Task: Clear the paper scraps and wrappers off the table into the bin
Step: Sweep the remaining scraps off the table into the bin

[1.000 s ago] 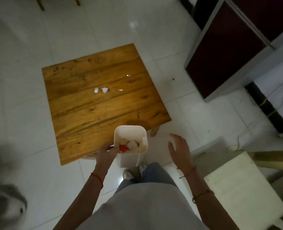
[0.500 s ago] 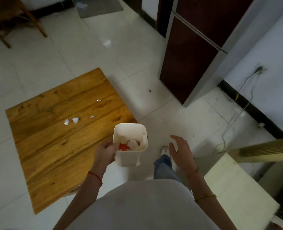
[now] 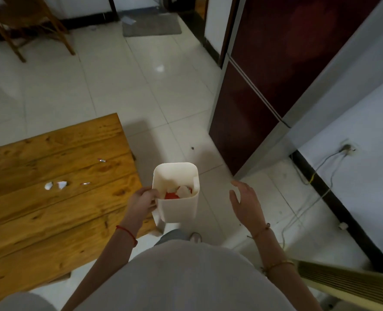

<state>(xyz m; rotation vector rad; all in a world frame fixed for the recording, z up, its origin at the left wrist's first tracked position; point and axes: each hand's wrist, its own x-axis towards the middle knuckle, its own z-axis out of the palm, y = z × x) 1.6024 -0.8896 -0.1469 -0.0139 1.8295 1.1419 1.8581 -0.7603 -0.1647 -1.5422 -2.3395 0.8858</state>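
Observation:
A small white bin (image 3: pixel 177 207) hangs above the floor, just right of the table's corner, with my left hand (image 3: pixel 142 202) gripping its left rim. Inside it lie white paper scraps and a red wrapper (image 3: pixel 171 195). My right hand (image 3: pixel 245 202) is open, fingers spread, a little to the right of the bin and not touching it. On the low wooden table (image 3: pixel 51 216) at the left lie two white paper scraps (image 3: pixel 55 185) and two small silvery wrapper bits (image 3: pixel 85 183), (image 3: pixel 101 160).
A dark red cabinet (image 3: pixel 264 86) stands at the right, with a wall socket and cable (image 3: pixel 309 176) beyond it. A wooden chair (image 3: pixel 29 25) is at the far left, a grey mat (image 3: pixel 151 25) at the back, and a ribbed cream object (image 3: pixel 347 283) at the bottom right.
The view has swung right, so the table now sits further left. The bin, held in my left hand, has moved off the table's edge and now hangs over the floor.

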